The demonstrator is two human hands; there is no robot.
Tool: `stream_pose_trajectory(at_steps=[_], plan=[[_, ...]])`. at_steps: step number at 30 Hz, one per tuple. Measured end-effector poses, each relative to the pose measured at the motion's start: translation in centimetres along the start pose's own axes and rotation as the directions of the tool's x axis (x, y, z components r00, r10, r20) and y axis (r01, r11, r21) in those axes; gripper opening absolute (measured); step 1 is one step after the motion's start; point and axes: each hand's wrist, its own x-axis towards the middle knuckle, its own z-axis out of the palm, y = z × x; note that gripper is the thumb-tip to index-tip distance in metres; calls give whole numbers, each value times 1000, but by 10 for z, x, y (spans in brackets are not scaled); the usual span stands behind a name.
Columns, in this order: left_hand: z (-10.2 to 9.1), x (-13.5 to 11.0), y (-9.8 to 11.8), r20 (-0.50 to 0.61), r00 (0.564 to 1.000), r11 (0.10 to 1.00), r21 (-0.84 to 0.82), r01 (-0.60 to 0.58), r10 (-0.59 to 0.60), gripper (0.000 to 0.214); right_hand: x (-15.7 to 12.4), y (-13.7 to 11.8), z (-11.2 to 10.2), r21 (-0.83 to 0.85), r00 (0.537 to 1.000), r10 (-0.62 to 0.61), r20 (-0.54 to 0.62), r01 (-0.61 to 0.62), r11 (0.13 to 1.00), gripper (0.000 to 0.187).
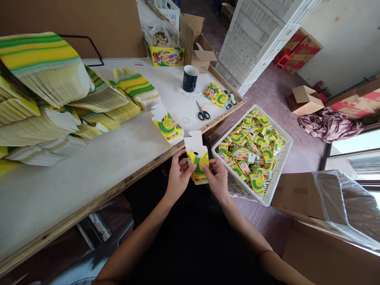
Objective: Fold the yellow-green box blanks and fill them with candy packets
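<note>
Between both hands, over my lap at the table's edge, I hold a small yellow-green printed carton (pixel 198 160), its white top flaps unfolded upward. My left hand (pixel 180 174) grips its left side with the thumb on the front panel. On the opposite side my right hand (pixel 217 176) pinches it the same way. A few flat cartons (pixel 168 127) with white flaps lie on the table just beyond my left hand. To the right of my right hand stands a white plastic crate (pixel 279 168) full of small yellow-green packs (pixel 257 182).
Stacks of flat printed cartons (pixel 44 67) cover the table's left side. Scissors (pixel 203 113), a dark mug (pixel 190 79), some packs (pixel 216 94) and a printed display box (pixel 166 56) sit farther back. Tall stacked crates (pixel 252 39) rise behind; a cardboard box (pixel 299 194) stands right.
</note>
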Motion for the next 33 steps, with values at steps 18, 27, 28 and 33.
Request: stream_pose_trajectory(at_steps=[18,27,28,33], plan=[[-3,-2,14,405,893,980,54,191,-197,91,18,-12,-38,-44,957,-241,161,251,967,24],[-11,1,4,305,952,978,206,-41,-24,47,22,-28,-49,-155,936,-77,344,138,978,40],[-11,0,3,311,950,975,218,-43,-28,48,22,-27,-48,-168,932,-6,362,71,983,47],[-10,-1,1,385,921,977,212,-26,-59,51,20,-23,-44,-255,947,48,317,37,966,40]])
